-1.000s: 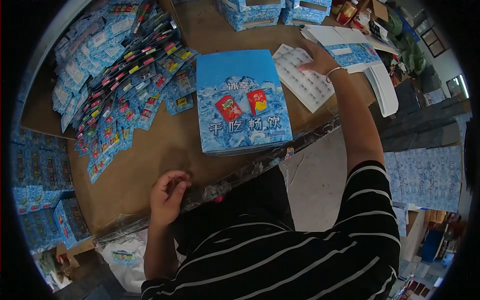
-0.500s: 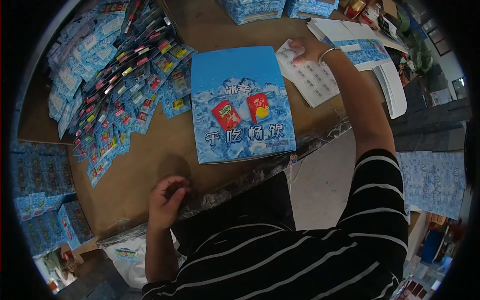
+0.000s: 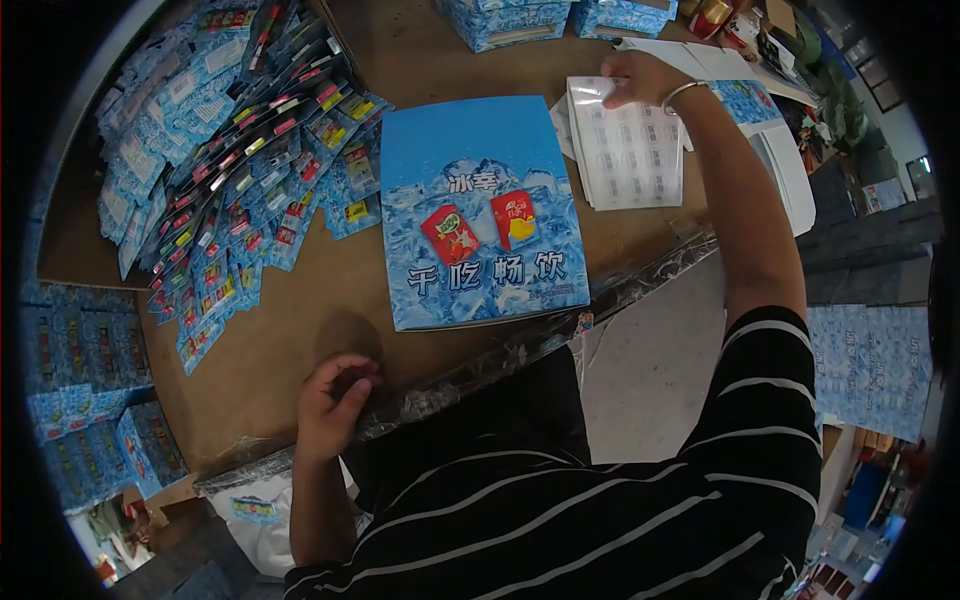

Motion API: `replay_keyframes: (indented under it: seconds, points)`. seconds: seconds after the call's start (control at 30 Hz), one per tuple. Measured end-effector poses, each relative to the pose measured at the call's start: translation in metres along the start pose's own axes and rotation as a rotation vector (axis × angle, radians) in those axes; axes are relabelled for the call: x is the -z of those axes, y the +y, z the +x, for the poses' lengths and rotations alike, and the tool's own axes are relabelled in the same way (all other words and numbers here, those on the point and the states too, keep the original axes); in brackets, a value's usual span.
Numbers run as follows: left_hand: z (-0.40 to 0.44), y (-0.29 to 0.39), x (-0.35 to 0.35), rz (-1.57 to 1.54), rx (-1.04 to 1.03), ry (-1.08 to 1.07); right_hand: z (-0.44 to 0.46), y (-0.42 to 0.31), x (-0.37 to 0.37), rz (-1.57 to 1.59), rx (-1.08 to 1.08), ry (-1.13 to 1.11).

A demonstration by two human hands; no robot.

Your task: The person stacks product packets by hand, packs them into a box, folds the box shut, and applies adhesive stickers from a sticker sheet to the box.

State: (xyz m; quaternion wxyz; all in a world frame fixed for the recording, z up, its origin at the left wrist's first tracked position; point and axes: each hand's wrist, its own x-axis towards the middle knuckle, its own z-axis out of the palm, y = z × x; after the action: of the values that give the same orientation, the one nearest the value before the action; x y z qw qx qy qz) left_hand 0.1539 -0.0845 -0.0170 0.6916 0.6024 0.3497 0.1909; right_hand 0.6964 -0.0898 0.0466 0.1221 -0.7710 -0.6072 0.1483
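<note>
On the table lies a blue box (image 3: pixel 482 215) with an ice pattern, two red packets and white lettering printed on its upper face. Right of it, my right hand (image 3: pixel 642 82) pinches the top edge of a white sticker sheet (image 3: pixel 635 150) with rows of printed labels. The sheet looks tilted and glossy, and other sheets lie partly beneath it. My left hand (image 3: pixel 338 400) rests loosely curled at the table's front edge, thumb and fingers apart, with nothing seen in it. The box is nearest to that hand on the table, not touched by it.
A big heap of blue packets (image 3: pixel 240 180) spreads over the left side. Blue boxes (image 3: pixel 505 22) stand at the back. Flat white and blue cartons (image 3: pixel 782 165) lie at the right beyond my arm. More blue boxes (image 3: pixel 85 350) are stacked at the left below the table.
My right hand has moved right and slightly back, and the sticker sheet has turned straighter and shifted with it. The blue box has moved very slightly left. My left hand stays put.
</note>
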Motion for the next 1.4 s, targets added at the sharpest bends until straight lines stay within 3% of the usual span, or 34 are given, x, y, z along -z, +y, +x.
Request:
replay_keyframes:
  seconds: [0.13,0.33,0.4,0.43,0.5,0.63,0.73,0.8,0.87,0.93,1.0,1.07,1.13,1.17,1.23,1.3,1.37,1.4]
  points:
    - [0.001,-0.001,0.001,0.024,-0.031,-0.019,-0.003,-0.005,0.025,-0.09,0.054,0.081]
    - [-0.001,-0.001,0.001,0.028,-0.039,-0.027,-0.006,0.006,-0.006,-0.316,0.007,-0.124]
    - [-0.002,-0.002,0.002,0.035,-0.036,-0.021,0.012,0.014,-0.017,-0.183,-0.409,-0.108]
    - [0.0,-0.002,0.001,0.041,-0.037,-0.022,0.015,0.018,-0.026,-0.185,-0.409,-0.1]
    - [0.001,-0.002,0.001,0.02,-0.046,-0.026,0.022,0.026,-0.044,-0.349,-0.211,0.276]
    - [0.0,-0.002,0.002,-0.015,0.014,-0.007,0.044,0.034,-0.058,-0.228,-0.125,0.189]
    - [0.0,0.0,0.001,-0.027,0.017,-0.004,0.058,0.046,-0.049,-0.363,-0.174,0.198]
    - [0.0,0.0,0.001,-0.036,0.02,-0.003,0.057,0.049,-0.029,-0.297,-0.065,0.451]
    - [0.001,-0.002,0.004,-0.04,0.008,0.002,0.025,-0.011,0.009,-0.049,0.027,0.789]
    - [0.003,-0.004,0.007,0.168,-0.184,0.106,0.004,-0.054,0.047,0.207,0.201,0.904]
    - [0.022,0.051,-0.009,0.492,-0.661,0.289,-0.044,-0.141,0.066,-0.136,0.538,1.073]
    - [0.043,0.119,-0.027,0.749,-0.998,0.437,-0.073,-0.201,0.062,-0.362,0.731,0.942]
    - [0.057,0.158,-0.047,0.81,-1.158,0.564,-0.1,-0.254,0.044,-0.388,0.893,0.864]
    - [0.052,0.162,-0.05,0.819,-1.157,0.595,-0.11,-0.272,0.035,-0.381,0.923,0.868]
    - [0.041,0.16,-0.052,0.41,-0.752,0.125,-0.123,-0.296,0.015,-0.03,0.844,0.723]
    - [0.03,0.148,-0.054,0.348,-0.656,0.136,-0.126,-0.3,-0.003,0.04,0.837,0.721]
    - [0.021,0.138,-0.052,0.276,-0.569,0.138,-0.134,-0.299,-0.015,0.129,0.667,0.63]
    - [0.017,0.132,-0.05,0.115,-0.542,0.121,-0.141,-0.298,-0.017,0.137,0.663,0.618]
